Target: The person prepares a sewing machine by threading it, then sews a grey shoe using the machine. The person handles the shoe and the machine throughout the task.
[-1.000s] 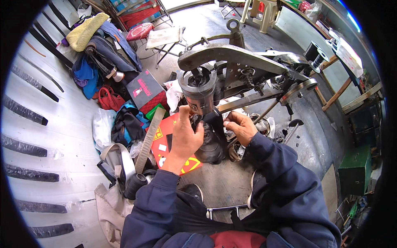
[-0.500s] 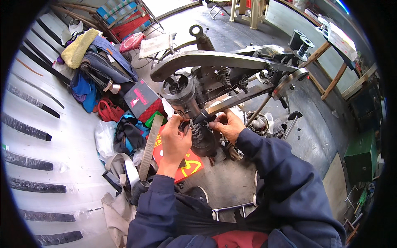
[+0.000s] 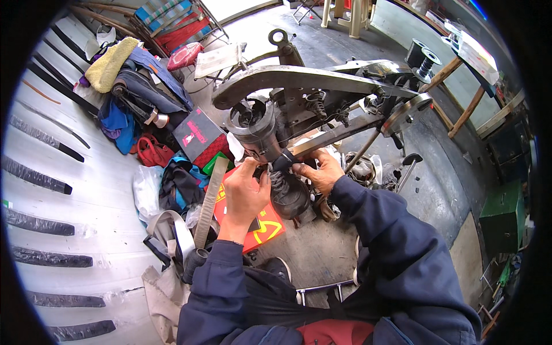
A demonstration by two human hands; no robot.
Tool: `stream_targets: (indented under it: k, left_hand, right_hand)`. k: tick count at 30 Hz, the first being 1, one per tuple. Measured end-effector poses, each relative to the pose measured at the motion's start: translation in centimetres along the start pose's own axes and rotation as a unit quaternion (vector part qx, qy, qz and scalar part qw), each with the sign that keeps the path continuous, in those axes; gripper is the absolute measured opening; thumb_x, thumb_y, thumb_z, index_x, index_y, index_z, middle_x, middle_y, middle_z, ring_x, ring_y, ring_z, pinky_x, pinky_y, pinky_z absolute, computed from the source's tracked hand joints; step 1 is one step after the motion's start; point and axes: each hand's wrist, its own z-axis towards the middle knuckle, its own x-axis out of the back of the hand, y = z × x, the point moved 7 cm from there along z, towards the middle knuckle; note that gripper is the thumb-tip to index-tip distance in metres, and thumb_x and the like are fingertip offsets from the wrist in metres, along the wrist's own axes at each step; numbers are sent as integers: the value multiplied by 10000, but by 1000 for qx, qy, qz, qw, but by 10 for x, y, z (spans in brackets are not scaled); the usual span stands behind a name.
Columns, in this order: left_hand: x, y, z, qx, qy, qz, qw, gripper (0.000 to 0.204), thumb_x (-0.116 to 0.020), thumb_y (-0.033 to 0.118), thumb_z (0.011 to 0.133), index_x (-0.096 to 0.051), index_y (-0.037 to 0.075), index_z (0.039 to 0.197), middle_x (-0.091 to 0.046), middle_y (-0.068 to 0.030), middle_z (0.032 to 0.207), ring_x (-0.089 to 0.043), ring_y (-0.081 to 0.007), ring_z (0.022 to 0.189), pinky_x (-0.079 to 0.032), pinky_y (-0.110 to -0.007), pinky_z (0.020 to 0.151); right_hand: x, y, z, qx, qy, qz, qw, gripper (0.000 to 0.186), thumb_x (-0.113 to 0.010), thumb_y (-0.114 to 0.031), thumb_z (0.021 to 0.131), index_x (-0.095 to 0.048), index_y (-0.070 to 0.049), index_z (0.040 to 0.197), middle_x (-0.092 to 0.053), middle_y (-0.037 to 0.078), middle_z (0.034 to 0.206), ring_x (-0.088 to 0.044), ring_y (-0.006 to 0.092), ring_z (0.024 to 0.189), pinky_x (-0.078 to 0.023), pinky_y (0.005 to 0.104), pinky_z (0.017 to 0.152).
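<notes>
A dark lace-up shoe [image 3: 289,196] hangs toe toward me at the end of the arm of a hand-cranked shoe-stitching machine [image 3: 313,86]. My left hand [image 3: 244,192] is closed in a pinch at the shoe's left edge, beside the grey laces [image 3: 278,183]. On the other side my right hand [image 3: 323,172] grips the shoe's dark upper between thumb and fingers, just under the machine's lower arm [image 3: 336,137]. Above the shoe sits the machine's round metal head [image 3: 253,123]. The fingertips of both hands are partly hidden.
A red and yellow box [image 3: 267,229] lies below my left hand. Clothes and bags [image 3: 144,86] are heaped at left, by a white panel with black strips [image 3: 43,224]. The machine's wheel [image 3: 407,115] sticks out at right. Thread spools [image 3: 425,63] stand behind it.
The view has shifted slightly. Both hands stay at the shoe, and its toe now shows more clearly between them.
</notes>
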Motion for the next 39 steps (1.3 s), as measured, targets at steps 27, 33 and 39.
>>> stream_targets:
  k: [27,33,39]
  left_hand:
    - [-1,-4,-1,63,-56,-39,996,138,-693,6,805,-616,7,919,-687,-127,843,-673,-264,730,-524,-330,678]
    - [-4,-3,-4,64,-28,-2,998,221,-735,44,798,-617,7,981,-688,-112,804,-681,-197,692,-519,-308,652]
    - [-7,-9,-6,84,-24,-34,996,199,-709,35,808,-605,-19,968,-697,-128,832,-691,-214,731,-518,-307,676]
  right_hand:
    - [4,-18,-13,-39,-42,-30,998,202,-747,-180,866,-703,3,942,-683,94,846,-607,169,789,-498,341,781]
    - [3,-15,-11,-15,-47,-9,999,202,-710,-157,905,-649,34,930,-664,86,819,-580,146,768,-491,318,736]
    - [5,-16,-12,27,-22,-22,999,208,-691,-150,918,-620,45,931,-652,117,783,-579,160,744,-487,333,711]
